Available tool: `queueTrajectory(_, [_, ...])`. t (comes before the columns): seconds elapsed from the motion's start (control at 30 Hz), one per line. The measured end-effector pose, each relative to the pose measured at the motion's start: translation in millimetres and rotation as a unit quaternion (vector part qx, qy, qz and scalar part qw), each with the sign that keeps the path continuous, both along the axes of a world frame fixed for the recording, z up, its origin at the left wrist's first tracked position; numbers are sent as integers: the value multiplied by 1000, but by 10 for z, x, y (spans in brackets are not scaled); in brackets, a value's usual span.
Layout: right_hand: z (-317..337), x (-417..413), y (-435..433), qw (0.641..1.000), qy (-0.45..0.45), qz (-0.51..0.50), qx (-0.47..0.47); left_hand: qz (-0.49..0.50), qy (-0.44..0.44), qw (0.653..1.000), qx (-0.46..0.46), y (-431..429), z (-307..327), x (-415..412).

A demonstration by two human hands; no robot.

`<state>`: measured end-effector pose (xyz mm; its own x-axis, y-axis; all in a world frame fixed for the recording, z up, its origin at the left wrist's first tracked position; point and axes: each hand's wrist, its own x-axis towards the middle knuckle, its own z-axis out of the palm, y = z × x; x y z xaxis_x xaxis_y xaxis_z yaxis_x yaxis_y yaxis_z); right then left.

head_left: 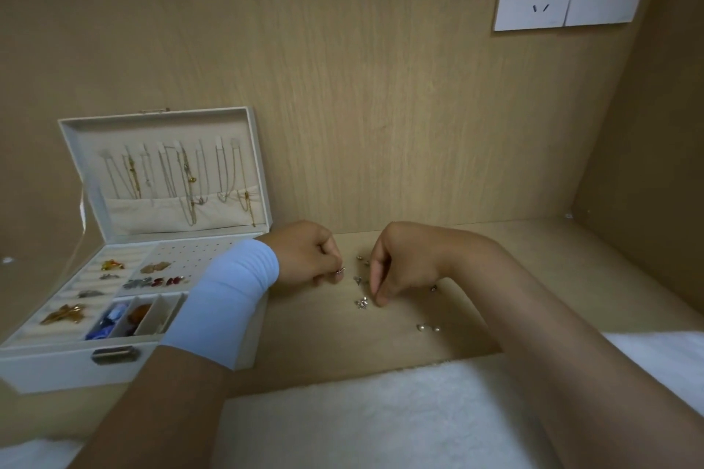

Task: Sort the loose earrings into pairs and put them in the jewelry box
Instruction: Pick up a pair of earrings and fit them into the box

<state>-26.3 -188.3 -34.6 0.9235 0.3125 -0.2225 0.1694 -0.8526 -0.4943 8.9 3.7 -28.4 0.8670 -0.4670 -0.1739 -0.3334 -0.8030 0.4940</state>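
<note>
On the wooden shelf, walled behind and at right, loose earrings lay between the hands, with open board stretching rightward. The left hand pinched a silver earring; the right hand curled its fingertips onto the board, grip unclear. The open jewelry box stood just left.

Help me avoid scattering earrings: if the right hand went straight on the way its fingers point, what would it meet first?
The right hand has its fingers pointing down, so it would probably meet the wooden shelf first, right beside the star-shaped earring. Whether they already touch is unclear.
</note>
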Motion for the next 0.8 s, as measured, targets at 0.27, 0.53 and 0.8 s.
queueTrajectory(0.27, [0,-60,201,999,-20,21,-15,12,-8,998,-64,89,26,6])
queueTrajectory(0.53, [20,-78,220,971,-23,-29,238,47,-44,991,-119,152,68,8])
queueTrajectory(0.8, [170,-113,352,940,-40,-70,331,89,-71,969,-220,532,213,-112])
